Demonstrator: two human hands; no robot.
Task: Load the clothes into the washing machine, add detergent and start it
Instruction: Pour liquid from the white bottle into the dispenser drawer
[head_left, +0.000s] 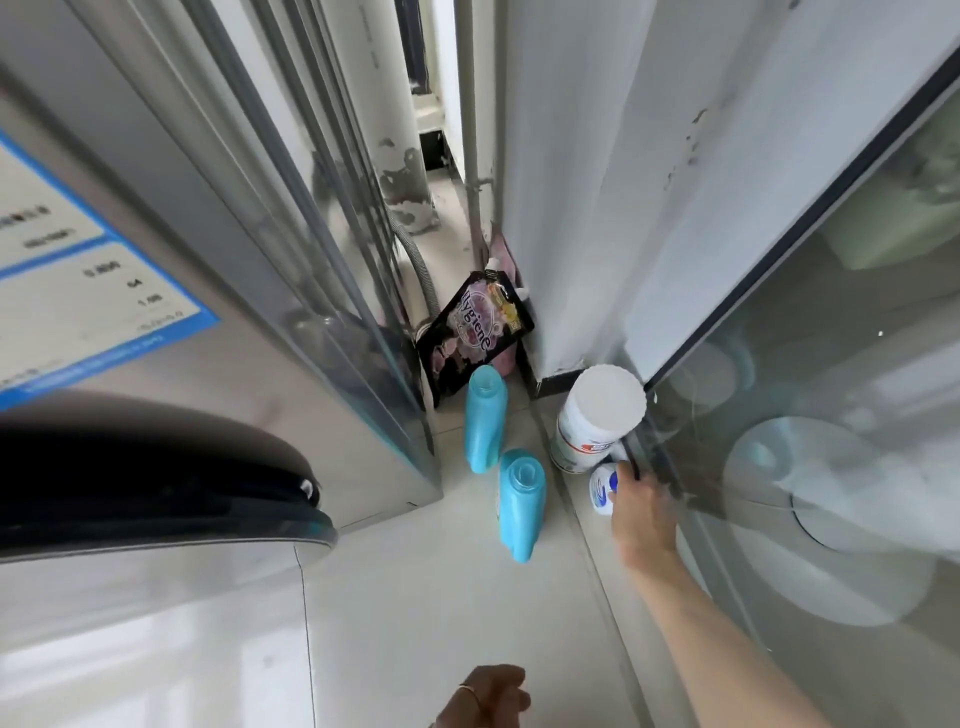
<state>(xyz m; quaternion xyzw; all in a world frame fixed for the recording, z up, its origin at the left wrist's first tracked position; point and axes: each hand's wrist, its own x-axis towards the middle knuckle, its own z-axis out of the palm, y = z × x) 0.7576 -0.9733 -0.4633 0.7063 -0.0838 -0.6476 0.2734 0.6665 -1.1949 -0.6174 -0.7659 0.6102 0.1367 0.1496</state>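
Two blue detergent bottles (485, 418) (521, 501) stand on the floor (426, 597) beside the washing machine (182, 364); right hand (641, 512) reaches a small white-and-blue bottle (602, 488) near a white tub (597, 415), grip unclear; left hand (488, 699) loosely curled, empty.

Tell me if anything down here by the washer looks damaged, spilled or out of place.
Nothing is spilled on the floor. The paint on the white pipe behind the washing machine is flaking near its base, and the wall beside it has small chipped marks. The two blue bottles stand upright; the black pouch leans in the corner.
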